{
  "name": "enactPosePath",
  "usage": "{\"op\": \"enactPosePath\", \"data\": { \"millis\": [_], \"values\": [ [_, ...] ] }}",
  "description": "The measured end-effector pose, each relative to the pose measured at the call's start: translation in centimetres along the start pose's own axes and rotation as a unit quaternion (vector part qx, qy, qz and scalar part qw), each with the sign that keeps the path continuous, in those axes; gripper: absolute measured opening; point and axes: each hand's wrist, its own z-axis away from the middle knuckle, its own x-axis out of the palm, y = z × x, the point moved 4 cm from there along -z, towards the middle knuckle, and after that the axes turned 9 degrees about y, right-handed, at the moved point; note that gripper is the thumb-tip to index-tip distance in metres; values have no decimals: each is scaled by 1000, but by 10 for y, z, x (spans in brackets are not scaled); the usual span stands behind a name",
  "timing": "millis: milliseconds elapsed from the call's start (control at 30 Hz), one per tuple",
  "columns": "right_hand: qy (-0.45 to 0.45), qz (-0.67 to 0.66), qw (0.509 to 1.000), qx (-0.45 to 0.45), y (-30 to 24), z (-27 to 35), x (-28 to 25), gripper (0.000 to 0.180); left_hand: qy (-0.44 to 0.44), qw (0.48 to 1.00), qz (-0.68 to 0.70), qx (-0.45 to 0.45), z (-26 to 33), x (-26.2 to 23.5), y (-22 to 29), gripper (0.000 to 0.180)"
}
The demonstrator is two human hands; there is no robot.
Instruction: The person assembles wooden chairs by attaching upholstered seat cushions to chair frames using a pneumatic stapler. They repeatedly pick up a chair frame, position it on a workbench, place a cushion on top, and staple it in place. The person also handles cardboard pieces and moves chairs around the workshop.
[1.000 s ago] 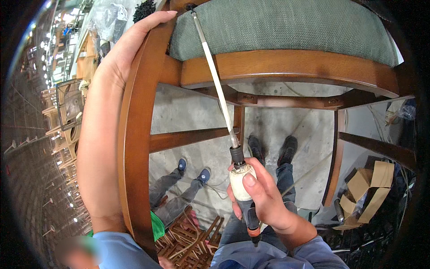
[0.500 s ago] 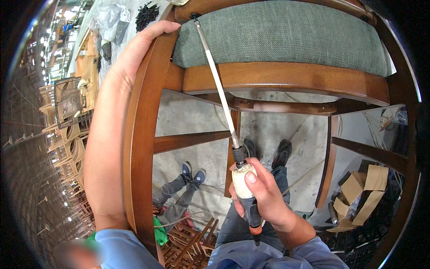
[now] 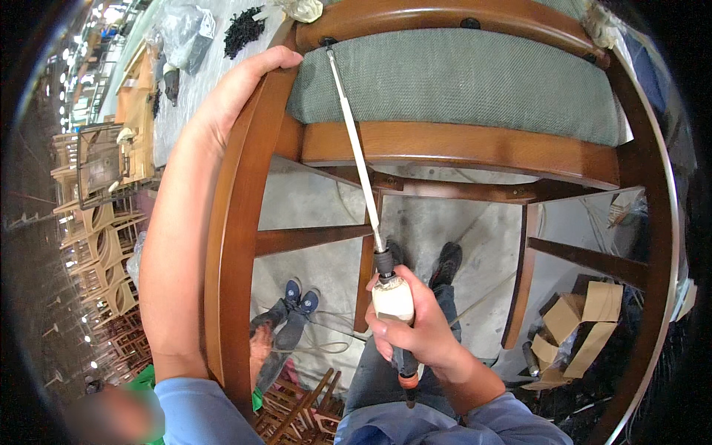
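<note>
A brown wooden chair with a grey-green fabric panel fills the upper part of the view. My left hand is closed round the upper end of its left post, thumb on top; the other fingers are mostly hidden behind the wood. My right hand grips a power screwdriver with a white body and a dark, orange-ringed lower end. Its long, pale shaft slants up and left across the chair. The tip meets a small black fitting at the panel's upper left corner.
Small black parts lie in a heap on the bench at upper left, near a plastic bag. An opened cardboard box is at lower right. Another person's shoes show below; wooden chair parts are stacked at left.
The view has shifted slightly, bringing more of the chair's upper rail into sight. The screwdriver tip stays at the black fitting, and both hands keep their grips. Another person's hand now shows below.
</note>
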Motion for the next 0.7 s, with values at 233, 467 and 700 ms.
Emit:
{"op": "enactPosePath", "data": {
  "millis": [233, 467, 700],
  "values": [
    [16, 4, 999, -35, -5, -6, 5, 48, -16, 996, 17, -87, -1, 2, 0, 51],
    [-4, -25, 999, -36, -3, -12, 15, 43, -29, 996, 57, -60, 6, 8, 2, 50],
    [-13, -21, 998, -52, 3, -18, 20, 39, -21, 997, 38, -60, 5, 6, 0, 49]
  ]
}}
